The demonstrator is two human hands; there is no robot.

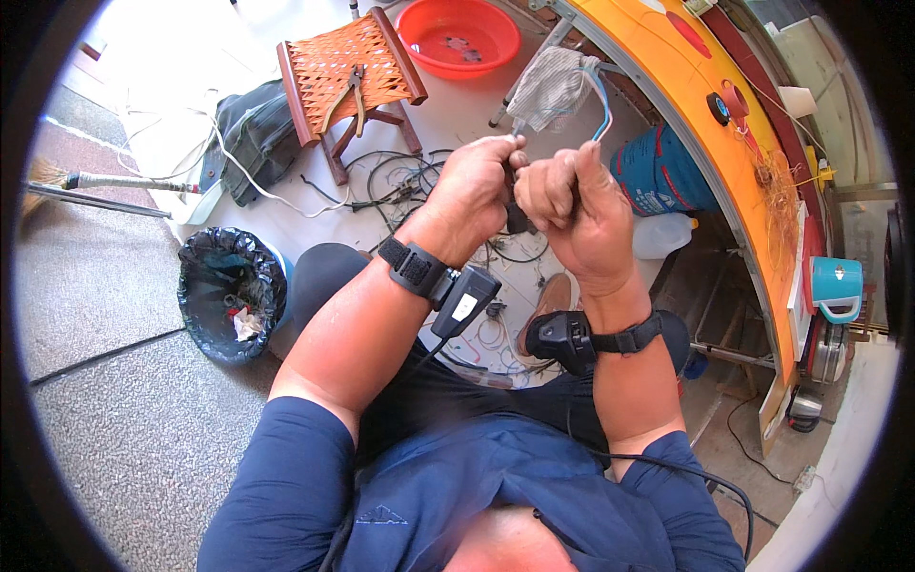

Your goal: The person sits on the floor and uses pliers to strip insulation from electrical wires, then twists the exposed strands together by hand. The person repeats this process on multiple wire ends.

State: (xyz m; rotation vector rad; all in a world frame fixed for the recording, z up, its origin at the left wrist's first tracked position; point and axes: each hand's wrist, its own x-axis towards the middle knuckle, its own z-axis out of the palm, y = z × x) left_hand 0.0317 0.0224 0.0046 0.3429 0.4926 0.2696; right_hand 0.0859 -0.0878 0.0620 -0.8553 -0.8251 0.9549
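Observation:
My left hand (475, 189) is closed, with a thin grey cable end (517, 129) showing above its thumb and fingertips. Close beside it, my right hand (579, 204) pinches blue and white wires (605, 114) between thumb and bent fingers. The wires arch upward in front of a striped cloth (547, 86). What lies inside both fists is hidden. Pliers with tan handles (354, 93) rest on the orange woven seat of a folding stool (304, 64), up and left of my hands. Black cables (389, 179) and wire scraps lie on the floor below my hands.
A red basin (457, 36) stands beyond the stool. A bin lined with black plastic (232, 293) is at the left. The orange table (704, 93) curves along the right, with a turquoise mug (835, 282) near it. A blue bag (661, 171) and plastic jug (661, 236) stand below.

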